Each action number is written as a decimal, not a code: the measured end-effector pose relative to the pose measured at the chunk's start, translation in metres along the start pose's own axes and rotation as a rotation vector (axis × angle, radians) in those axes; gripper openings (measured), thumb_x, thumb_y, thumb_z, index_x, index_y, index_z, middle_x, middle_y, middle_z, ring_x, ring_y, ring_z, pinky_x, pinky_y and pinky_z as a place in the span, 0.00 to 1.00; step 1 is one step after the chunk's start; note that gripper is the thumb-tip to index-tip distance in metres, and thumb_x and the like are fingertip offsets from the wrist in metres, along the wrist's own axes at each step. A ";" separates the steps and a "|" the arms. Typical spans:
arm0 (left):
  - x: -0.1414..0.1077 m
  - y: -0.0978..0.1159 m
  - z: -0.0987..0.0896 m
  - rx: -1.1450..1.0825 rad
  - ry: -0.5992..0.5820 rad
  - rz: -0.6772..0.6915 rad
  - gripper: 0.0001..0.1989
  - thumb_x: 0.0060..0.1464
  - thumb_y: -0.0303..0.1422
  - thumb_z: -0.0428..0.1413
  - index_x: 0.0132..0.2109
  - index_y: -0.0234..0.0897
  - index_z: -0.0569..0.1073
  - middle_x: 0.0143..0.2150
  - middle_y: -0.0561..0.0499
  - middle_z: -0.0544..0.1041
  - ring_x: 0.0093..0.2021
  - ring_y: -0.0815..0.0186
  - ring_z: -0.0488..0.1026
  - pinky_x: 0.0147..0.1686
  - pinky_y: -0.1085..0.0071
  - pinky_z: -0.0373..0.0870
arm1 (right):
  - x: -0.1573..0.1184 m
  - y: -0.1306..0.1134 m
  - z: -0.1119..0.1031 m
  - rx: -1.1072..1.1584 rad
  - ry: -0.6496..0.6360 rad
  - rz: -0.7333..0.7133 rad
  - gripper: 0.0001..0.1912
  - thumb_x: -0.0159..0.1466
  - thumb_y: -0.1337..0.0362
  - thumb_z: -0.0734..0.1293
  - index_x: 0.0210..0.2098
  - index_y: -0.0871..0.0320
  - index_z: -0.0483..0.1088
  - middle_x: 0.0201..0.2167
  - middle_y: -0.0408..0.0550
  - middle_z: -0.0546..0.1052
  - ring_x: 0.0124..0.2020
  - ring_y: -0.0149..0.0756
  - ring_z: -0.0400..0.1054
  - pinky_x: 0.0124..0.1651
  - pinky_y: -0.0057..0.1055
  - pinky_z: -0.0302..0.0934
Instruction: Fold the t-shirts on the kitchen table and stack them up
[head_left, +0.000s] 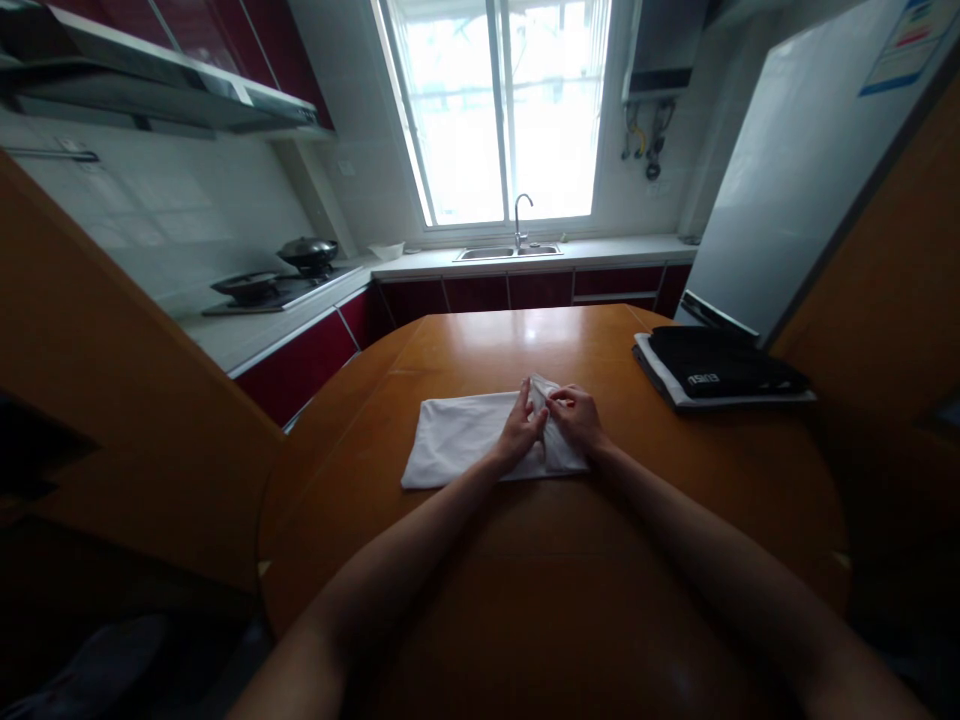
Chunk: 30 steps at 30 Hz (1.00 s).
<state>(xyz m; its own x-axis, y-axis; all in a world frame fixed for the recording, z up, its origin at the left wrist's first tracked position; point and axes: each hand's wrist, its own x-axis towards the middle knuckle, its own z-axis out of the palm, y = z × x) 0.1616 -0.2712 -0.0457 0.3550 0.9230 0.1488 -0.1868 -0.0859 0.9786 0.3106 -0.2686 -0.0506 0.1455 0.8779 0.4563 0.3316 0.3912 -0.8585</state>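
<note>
A folded white garment [457,435] lies on the wooden table in front of me, its long side running left to right. Its right part is turned over, and a loose edge rises between my hands. My left hand [521,428] rests on the cloth right of the middle, fingers stretched forward and thumb apart. Closely beside it, my right hand [576,415] is closed, with thumb and fingers pinching the raised edge of the garment. Part of the right end is hidden behind my right hand and wrist.
Folded black and white garments [727,365] are stacked at the table's right side. The round-ended wooden table [360,520] stands before a counter with a sink [487,254]. A stove with pans [307,252] is at left, a fridge [795,160] at right.
</note>
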 end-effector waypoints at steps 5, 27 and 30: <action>0.000 -0.003 0.000 -0.001 0.029 0.003 0.51 0.55 0.31 0.60 0.76 0.42 0.39 0.54 0.42 0.76 0.31 0.72 0.71 0.29 0.77 0.69 | 0.003 0.002 0.000 0.057 -0.024 0.018 0.12 0.59 0.54 0.69 0.33 0.56 0.78 0.39 0.50 0.77 0.42 0.41 0.71 0.41 0.34 0.64; 0.001 0.001 0.001 0.259 0.033 0.097 0.28 0.56 0.30 0.60 0.64 0.35 0.71 0.58 0.42 0.76 0.51 0.59 0.74 0.53 0.65 0.70 | 0.006 0.013 -0.012 -0.092 0.220 -0.005 0.18 0.64 0.63 0.58 0.44 0.59 0.77 0.44 0.55 0.77 0.49 0.44 0.69 0.56 0.39 0.61; -0.001 0.007 0.002 0.297 0.013 0.073 0.33 0.52 0.25 0.59 0.67 0.36 0.68 0.57 0.43 0.76 0.46 0.61 0.75 0.48 0.66 0.73 | 0.007 0.014 -0.019 -0.093 0.267 0.039 0.17 0.62 0.62 0.57 0.41 0.59 0.75 0.43 0.55 0.77 0.47 0.44 0.70 0.55 0.39 0.61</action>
<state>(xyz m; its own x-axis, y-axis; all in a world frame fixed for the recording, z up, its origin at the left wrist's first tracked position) 0.1619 -0.2731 -0.0389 0.3382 0.9149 0.2206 0.0649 -0.2565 0.9644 0.3343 -0.2624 -0.0552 0.3957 0.7833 0.4793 0.4031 0.3209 -0.8571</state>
